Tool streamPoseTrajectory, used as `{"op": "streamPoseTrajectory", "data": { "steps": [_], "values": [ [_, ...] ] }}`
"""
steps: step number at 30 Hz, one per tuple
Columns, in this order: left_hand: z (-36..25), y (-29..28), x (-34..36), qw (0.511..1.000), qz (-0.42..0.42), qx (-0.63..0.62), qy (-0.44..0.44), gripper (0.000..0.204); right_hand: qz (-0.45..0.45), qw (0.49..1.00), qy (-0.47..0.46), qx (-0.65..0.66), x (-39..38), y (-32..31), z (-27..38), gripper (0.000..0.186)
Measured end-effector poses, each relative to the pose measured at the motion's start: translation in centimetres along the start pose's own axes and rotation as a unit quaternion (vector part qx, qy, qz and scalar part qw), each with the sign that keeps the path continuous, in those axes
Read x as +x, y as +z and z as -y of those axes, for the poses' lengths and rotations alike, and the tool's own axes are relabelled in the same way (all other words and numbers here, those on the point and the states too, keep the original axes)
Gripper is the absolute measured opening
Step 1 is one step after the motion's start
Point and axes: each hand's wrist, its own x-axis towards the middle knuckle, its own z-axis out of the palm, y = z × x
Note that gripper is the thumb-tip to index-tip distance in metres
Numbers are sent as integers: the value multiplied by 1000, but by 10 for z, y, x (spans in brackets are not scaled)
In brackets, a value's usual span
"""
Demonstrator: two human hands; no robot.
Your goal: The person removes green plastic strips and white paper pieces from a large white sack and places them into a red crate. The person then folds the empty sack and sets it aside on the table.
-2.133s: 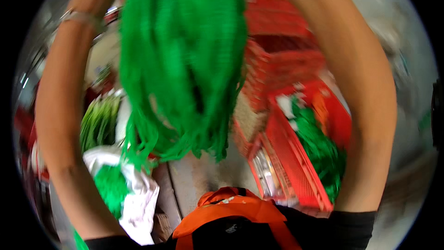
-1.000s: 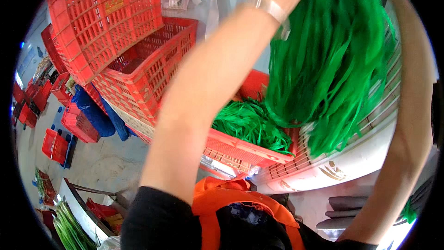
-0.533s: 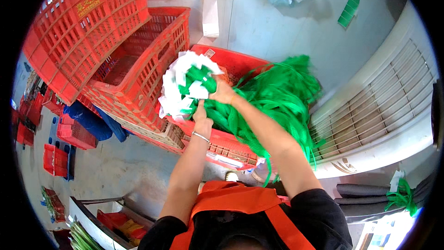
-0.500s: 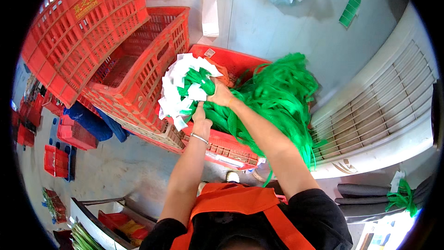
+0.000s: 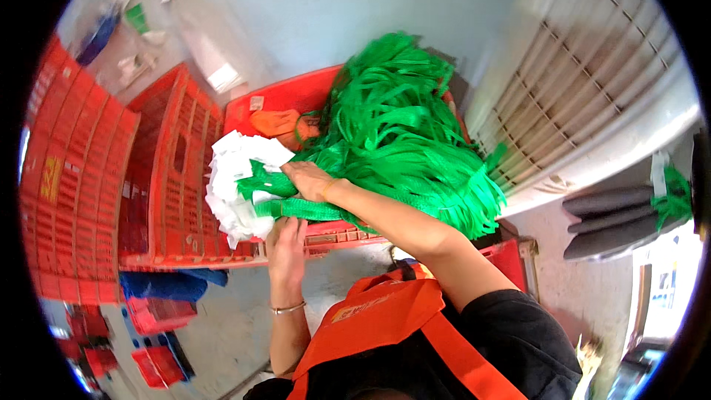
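Looking down: red crate [image 5: 296, 104] stuffed with a green mesh-bag bundle [image 5: 400, 141], long axis running right to left, white-tagged end [image 5: 237, 185] pointing left over the rim. Right hand [image 5: 307, 178] presses on it, fingers flat; left hand [image 5: 285, 241] grips underneath.

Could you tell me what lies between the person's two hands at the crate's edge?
In the head view, the tied end of the green mesh bundle lies between the right hand above and the left hand below.
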Motion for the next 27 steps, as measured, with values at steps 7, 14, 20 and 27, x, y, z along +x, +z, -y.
{"op": "streamPoseTrajectory", "data": {
  "steps": [7, 14, 20, 27],
  "values": [
    [-20, 54, -16, 824, 217, 505, 138, 33, -204, 976, -8, 80, -135, -43, 38, 51],
    [-2, 3, 105, 559, 90, 755, 332, 69, -310, 628, 422, 576, -299, -4, 37, 33],
    [30, -43, 152, 556, 48, 798, 229, 63, -561, 707, 301, 306, -255, -67, 10, 40],
    [34, -33, 153, 565, 57, 794, 217, 64, -211, 908, 292, -215, -117, -100, -95, 88]
  ]
}}
